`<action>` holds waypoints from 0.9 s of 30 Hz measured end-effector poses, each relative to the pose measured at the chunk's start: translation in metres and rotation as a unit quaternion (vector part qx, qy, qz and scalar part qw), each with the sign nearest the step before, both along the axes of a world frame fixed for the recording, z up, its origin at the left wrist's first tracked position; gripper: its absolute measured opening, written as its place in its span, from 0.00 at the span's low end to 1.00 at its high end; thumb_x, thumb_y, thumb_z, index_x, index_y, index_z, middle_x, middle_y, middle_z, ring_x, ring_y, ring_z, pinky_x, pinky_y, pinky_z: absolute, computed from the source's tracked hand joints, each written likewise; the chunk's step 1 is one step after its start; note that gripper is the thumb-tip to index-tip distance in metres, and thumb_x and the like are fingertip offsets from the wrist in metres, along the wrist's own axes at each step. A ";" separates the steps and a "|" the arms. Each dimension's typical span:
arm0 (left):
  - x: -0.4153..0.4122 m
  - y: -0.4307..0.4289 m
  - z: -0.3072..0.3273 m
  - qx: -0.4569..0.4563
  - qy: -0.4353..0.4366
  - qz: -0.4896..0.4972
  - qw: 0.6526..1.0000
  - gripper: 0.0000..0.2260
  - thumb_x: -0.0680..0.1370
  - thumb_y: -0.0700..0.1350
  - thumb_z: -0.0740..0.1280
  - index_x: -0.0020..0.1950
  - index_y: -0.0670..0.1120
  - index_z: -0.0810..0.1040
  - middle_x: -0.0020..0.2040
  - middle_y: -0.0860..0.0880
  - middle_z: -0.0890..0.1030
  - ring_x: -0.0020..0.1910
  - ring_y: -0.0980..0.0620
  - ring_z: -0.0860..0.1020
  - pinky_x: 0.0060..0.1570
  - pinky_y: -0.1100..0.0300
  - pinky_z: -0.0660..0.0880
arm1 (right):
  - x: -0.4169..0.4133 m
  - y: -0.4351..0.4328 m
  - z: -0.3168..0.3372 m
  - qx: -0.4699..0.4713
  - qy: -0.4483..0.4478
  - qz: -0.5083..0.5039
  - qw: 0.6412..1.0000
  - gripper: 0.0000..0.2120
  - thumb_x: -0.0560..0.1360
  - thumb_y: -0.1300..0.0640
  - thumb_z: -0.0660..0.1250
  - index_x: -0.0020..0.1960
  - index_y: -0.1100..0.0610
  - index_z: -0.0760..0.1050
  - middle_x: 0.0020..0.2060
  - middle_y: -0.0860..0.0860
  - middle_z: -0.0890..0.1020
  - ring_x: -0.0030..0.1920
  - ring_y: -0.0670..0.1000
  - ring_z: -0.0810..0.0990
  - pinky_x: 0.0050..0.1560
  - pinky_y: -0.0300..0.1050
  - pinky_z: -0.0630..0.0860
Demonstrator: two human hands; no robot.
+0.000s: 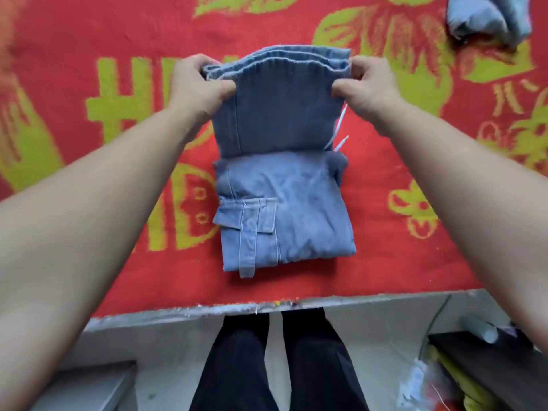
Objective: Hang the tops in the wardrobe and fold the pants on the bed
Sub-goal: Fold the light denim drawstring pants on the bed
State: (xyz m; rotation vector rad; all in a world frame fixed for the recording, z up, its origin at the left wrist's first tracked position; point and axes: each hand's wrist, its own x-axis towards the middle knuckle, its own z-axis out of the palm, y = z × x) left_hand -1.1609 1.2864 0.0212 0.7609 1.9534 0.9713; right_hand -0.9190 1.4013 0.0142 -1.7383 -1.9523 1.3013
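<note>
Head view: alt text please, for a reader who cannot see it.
The left hand and right hand pinch the gathered edge of half-folded blue denim cargo pants, holding it up above the folded part lying on a red and yellow-green blanket. Another blue denim bundle sits at the far right.
</note>
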 end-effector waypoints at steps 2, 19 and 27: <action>0.009 -0.040 0.014 -0.002 0.070 -0.045 0.997 0.08 0.64 0.44 0.66 0.42 0.48 0.77 0.35 0.52 0.76 0.30 0.63 0.72 0.32 0.63 0.71 | 0.028 -0.033 0.018 0.135 -0.097 0.096 0.981 0.12 0.64 0.54 0.64 0.45 0.58 0.79 0.41 0.53 0.77 0.42 0.51 0.75 0.45 0.50 0.73; 0.083 -0.235 -0.016 -0.133 0.219 -0.390 0.885 0.19 0.72 0.52 0.58 0.55 0.45 0.80 0.71 0.52 0.73 0.71 0.49 0.68 0.59 0.46 0.71 | 0.123 -0.181 -0.012 0.062 -0.207 0.447 0.868 0.13 0.72 0.58 0.59 0.51 0.53 0.81 0.71 0.47 0.73 0.58 0.58 0.76 0.57 0.48 0.74; 0.107 -0.239 -0.039 -0.054 0.357 -0.348 0.865 0.10 0.75 0.52 0.69 0.42 0.46 0.79 0.47 0.46 0.81 0.43 0.41 0.78 0.37 0.52 0.74 | 0.117 -0.229 -0.036 0.179 -0.180 0.323 0.912 0.15 0.77 0.42 0.62 0.47 0.51 0.83 0.54 0.52 0.82 0.49 0.58 0.78 0.40 0.51 0.79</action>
